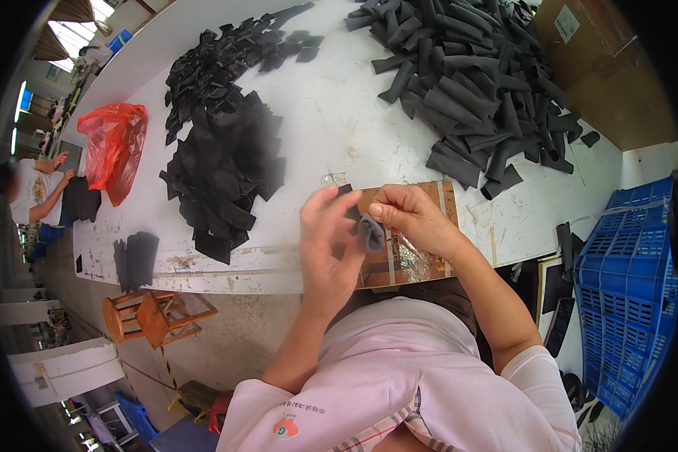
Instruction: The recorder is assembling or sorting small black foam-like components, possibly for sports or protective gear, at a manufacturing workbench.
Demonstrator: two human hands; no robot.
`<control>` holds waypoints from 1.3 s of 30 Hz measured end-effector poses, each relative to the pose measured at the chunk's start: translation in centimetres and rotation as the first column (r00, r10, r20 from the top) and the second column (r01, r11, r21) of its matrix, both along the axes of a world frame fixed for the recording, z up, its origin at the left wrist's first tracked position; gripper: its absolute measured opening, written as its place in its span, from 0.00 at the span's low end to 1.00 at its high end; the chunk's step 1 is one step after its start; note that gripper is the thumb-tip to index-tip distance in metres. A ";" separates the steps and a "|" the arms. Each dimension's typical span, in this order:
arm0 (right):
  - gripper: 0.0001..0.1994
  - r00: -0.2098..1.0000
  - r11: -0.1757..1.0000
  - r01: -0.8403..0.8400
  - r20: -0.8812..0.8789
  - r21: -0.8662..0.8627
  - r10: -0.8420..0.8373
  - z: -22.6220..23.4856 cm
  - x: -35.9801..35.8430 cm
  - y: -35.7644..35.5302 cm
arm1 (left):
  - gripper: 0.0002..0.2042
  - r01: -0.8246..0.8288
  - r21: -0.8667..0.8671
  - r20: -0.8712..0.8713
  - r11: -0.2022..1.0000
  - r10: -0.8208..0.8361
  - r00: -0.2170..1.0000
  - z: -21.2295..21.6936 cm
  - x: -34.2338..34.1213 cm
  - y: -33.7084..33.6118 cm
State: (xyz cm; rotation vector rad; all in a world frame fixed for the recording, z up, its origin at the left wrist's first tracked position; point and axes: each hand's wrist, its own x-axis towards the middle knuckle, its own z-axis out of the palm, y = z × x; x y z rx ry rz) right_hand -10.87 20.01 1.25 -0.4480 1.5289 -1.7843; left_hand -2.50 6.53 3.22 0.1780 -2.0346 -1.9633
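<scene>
Pinched between the thumb and fingers of my right hand (418,218) is a short dark grey fabric tube (371,236), its round end facing me. My left hand (325,245) is raised close to the tube's left side. Motion blurs its fingers, so its grip is unclear. Dark material shows behind and between those fingers. Both hands are above a brown board (443,197) at the white table's (316,128) near edge. Clear tape or film (410,264) shines on the board below my right hand.
Flat black pieces (226,169) lie heaped at left, rolled dark tubes (467,90) at far right. A red plastic bag (114,147) sits on the left. Blue crates (625,286) and a cardboard box (603,68) stand right. Beyond a wooden stool (151,313), another person (34,192) handles dark cloth.
</scene>
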 end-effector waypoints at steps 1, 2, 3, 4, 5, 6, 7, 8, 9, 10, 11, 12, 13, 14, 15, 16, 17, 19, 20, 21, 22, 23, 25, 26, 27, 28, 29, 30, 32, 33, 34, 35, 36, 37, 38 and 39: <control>0.13 0.984 0.993 0.086 -0.163 0.084 -0.072 0.8 0.2 0.1 | 0.17 0.031 -0.190 -0.116 0.981 -0.054 0.992 0.6 -0.2 -0.5; 0.13 0.936 0.971 0.185 -0.327 0.152 -0.127 1.4 0.4 0.3 | 0.14 0.039 -0.375 -0.218 0.926 -0.129 0.967 0.9 -0.3 -0.7; 0.13 0.935 0.971 0.183 -0.331 0.152 -0.125 1.7 0.7 0.4 | 0.11 0.011 -0.353 -0.232 0.936 -0.099 0.968 0.8 -0.3 -0.7; 0.13 0.828 0.977 0.204 -0.543 0.055 -0.142 1.9 0.9 0.7 | 0.11 0.007 -0.352 -0.234 0.936 -0.096 0.967 0.8 -0.1 -0.4; 0.12 0.672 0.979 0.200 -0.720 -0.045 -0.171 2.4 0.9 0.8 | 0.11 0.021 -0.165 -0.246 0.986 -0.061 0.967 1.0 0.1 -0.1; 0.12 0.672 0.979 0.197 -0.721 -0.044 -0.168 3.3 0.8 0.9 | 0.10 0.034 0.028 -0.251 0.999 -0.026 0.968 1.1 0.1 0.1; 0.12 0.491 0.968 0.187 -0.869 0.169 0.057 5.3 1.0 0.6 | 0.08 0.011 0.091 -0.289 0.996 0.016 0.957 1.2 0.2 0.1; 0.12 0.282 0.898 0.239 -0.912 0.369 0.299 6.4 1.0 0.6 | 0.08 0.019 0.093 -0.287 0.996 0.009 0.958 1.1 0.4 0.1; 0.11 0.144 0.904 0.240 -0.934 0.353 0.327 6.2 0.7 0.6 | 0.07 -0.007 0.168 -0.200 0.986 0.041 0.979 0.8 0.8 0.0; 0.11 0.146 0.902 0.250 -0.934 0.353 0.325 5.0 0.8 0.7 | 0.06 -0.033 0.237 -0.113 0.971 0.062 0.992 0.5 1.0 -0.3; 0.11 0.248 0.900 0.213 -0.913 0.379 0.325 3.0 1.0 0.7 | 0.06 0.012 0.083 -0.168 0.997 0.002 0.986 -0.6 1.0 -0.7; 0.13 0.348 0.898 0.175 -0.879 0.404 0.328 1.3 1.1 1.0 | 0.06 0.020 0.086 -0.172 0.996 -0.005 0.985 -1.4 0.8 -0.5; 0.12 0.386 0.933 0.185 -0.896 0.309 0.220 0.7 1.5 1.0 | 0.07 0.076 0.242 -0.140 0.967 -0.043 0.989 -1.8 0.7 -0.2; 0.12 0.383 0.934 0.180 -0.897 0.309 0.223 0.4 1.7 1.1 | 0.07 0.124 0.392 -0.115 0.912 -0.085 0.990 -1.8 0.5 0.1; 0.11 0.406 0.933 0.194 -0.891 0.303 0.205 0.3 1.8 1.1 | 0.08 0.106 0.428 -0.111 0.897 -0.064 0.992 -1.4 0.4 0.5; 0.10 0.431 0.931 0.213 -0.884 0.295 0.182 0.4 1.9 0.8 | 0.08 0.105 0.426 -0.111 0.899 -0.063 0.992 -0.8 0.0 0.2; 0.10 0.430 0.933 0.211 -0.885 0.292 0.180 0.8 1.8 0.8 | 0.07 0.210 0.358 -0.134 0.910 -0.173 0.976 -0.3 -0.4 -0.2; 0.08 0.436 0.939 0.224 -0.889 0.260 0.142 2.1 1.8 1.1 | 0.06 0.327 0.197 -0.236 0.924 -0.279 0.931 0.9 -1.6 0.0; 0.08 0.436 0.940 0.223 -0.889 0.260 0.142 1.7 1.9 1.0 | 0.06 0.325 0.197 -0.235 0.925 -0.278 0.931 1.5 -1.7 0.1; 0.07 0.447 0.957 0.219 -0.892 0.188 0.073 0.9 2.0 0.8 | 0.05 0.321 0.054 -0.151 0.945 -0.310 0.939 2.1 -1.8 0.1; 0.06 0.461 0.969 0.218 -0.887 0.119 0.005 0.0 2.1 0.8 | 0.05 0.326 -0.088 -0.059 0.941 -0.332 0.942 2.3 -1.8 0.3; 0.06 0.459 0.968 0.222 -0.888 0.118 0.003 -0.7 2.1 0.9 | 0.04 0.205 -0.288 0.033 0.935 -0.204 0.978 1.7 -2.0 0.7; 0.06 0.584 0.969 0.185 -0.811 0.166 0.027 -1.5 2.2 0.8 | 0.05 0.193 -0.278 -0.030 0.941 -0.210 0.977 1.2 -2.2 0.4; 0.06 0.585 0.969 0.183 -0.811 0.163 0.026 -1.1 2.1 0.9 | 0.05 0.180 -0.266 -0.090 0.947 -0.210 0.973 1.1 -2.2 0.3; 0.06 0.546 0.982 0.166 -0.838 0.091 -0.015 -0.4 2.0 1.1 | 0.05 0.178 -0.269 -0.089 0.947 -0.209 0.974 1.5 -2.1 0.3; 0.06 0.507 0.988 0.150 -0.860 0.021 -0.059 0.2 2.0 1.4 | 0.05 0.174 -0.383 -0.101 0.907 -0.228 0.968 2.3 -2.1 0.5; 0.06 0.508 0.988 0.153 -0.859 0.021 -0.060 -0.8 2.1 1.4 | 0.05 0.164 -0.492 -0.112 0.855 -0.249 0.962 2.8 -2.0 0.7; 0.07 0.542 0.987 0.156 -0.839 0.048 -0.045 -2.8 2.4 1.3 | 0.05 0.168 -0.491 -0.110 0.855 -0.252 0.961 2.3 -2.0 0.7; 0.07 0.571 0.985 0.154 -0.820 0.071 -0.031 -2.9 2.3 0.9 | 0.05 0.231 -0.395 -0.039 0.889 -0.267 0.963 1.3 -1.9 0.1; 0.08 0.548 0.972 0.178 -0.836 0.154 0.032 -2.4 2.1 1.1 | 0.05 0.231 -0.396 -0.041 0.889 -0.268 0.963 1.3 -1.6 0.3; 0.08 0.528 0.950 0.203 -0.843 0.236 0.097 -1.7 2.0 1.1 | 0.05 0.191 -0.218 -0.060 0.957 -0.209 0.976 1.6 -1.1 0.8; 0.08 0.530 0.950 0.204 -0.843 0.237 0.096 -1.2 1.8 1.1 | 0.06 0.145 -0.030 -0.068 0.989 -0.147 0.987 1.7 -0.8 1.0; 0.09 0.516 0.950 0.192 -0.849 0.246 0.116 -0.8 1.6 1.1 | 0.08 0.169 0.029 -0.138 0.985 -0.163 0.977 1.2 -0.6 0.6; 0.10 0.502 0.950 0.175 -0.853 0.258 0.139 -0.3 1.7 1.1 | 0.07 0.163 0.057 -0.220 0.985 -0.147 0.964 1.2 -0.5 0.4; 0.10 0.505 0.949 0.174 -0.851 0.261 0.142 0.5 1.7 1.1 | 0.05 0.160 0.085 -0.301 0.983 -0.128 0.945 1.2 -0.6 0.4; 0.10 0.487 0.936 0.195 -0.857 0.293 0.167 1.5 1.7 1.1 | 0.05 0.159 0.089 -0.298 0.983 -0.126 0.946 1.2 -0.4 0.6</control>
